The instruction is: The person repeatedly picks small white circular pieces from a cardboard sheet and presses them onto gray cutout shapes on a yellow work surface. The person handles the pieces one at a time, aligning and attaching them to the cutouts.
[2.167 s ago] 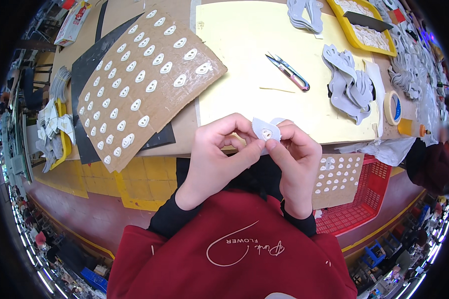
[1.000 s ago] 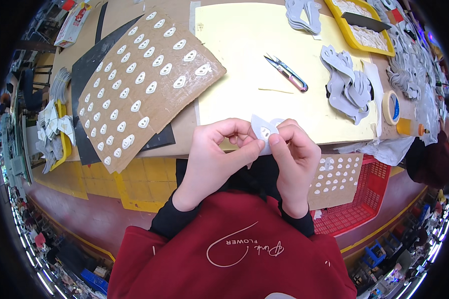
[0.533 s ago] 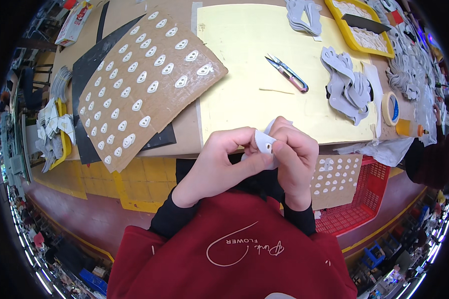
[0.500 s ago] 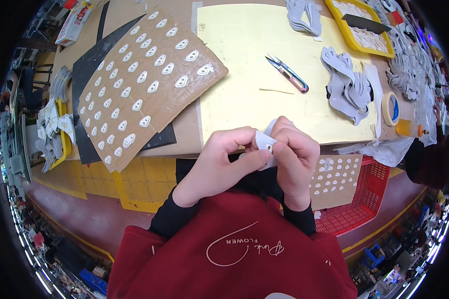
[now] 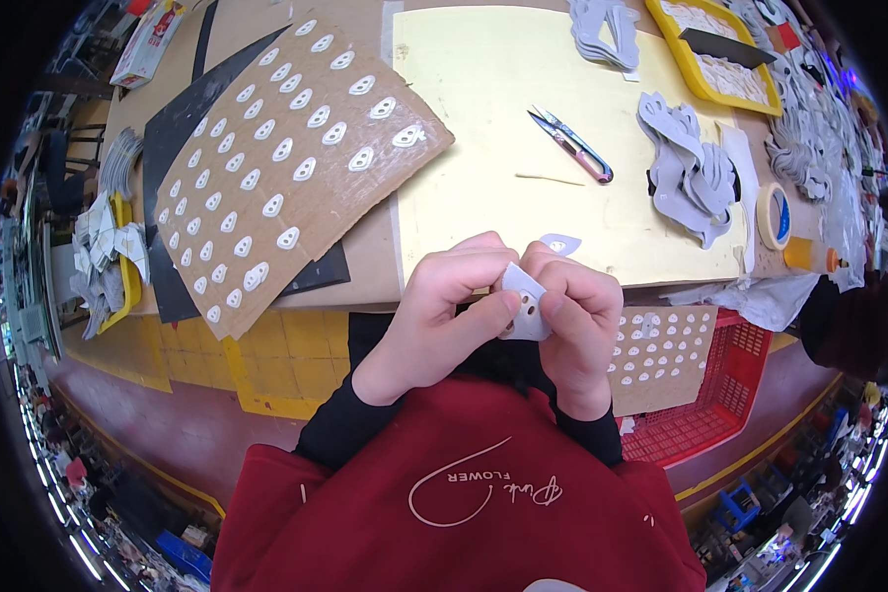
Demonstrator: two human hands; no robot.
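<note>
both hands have dropped a little nearer the body since before. left hand [image 5: 444,311] and right hand [image 5: 577,316] are pressed together, pinching a small white piece [image 5: 523,311] with two holes, just off the near edge of the bench [image 5: 365,266]. far left lies a brown card [image 5: 286,168] dotted with white ovals. red-handled snips [image 5: 572,146] rest on a yellow sheet [image 5: 483,118]. a red basket [image 5: 720,395] sits near right.

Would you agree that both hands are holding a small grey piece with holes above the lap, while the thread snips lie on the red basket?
Not quite: the head view shows the thread snips lying on the pale yellow mat, not the red basket. The rest holds: the left hand and right hand hold the small grey piece.
</note>
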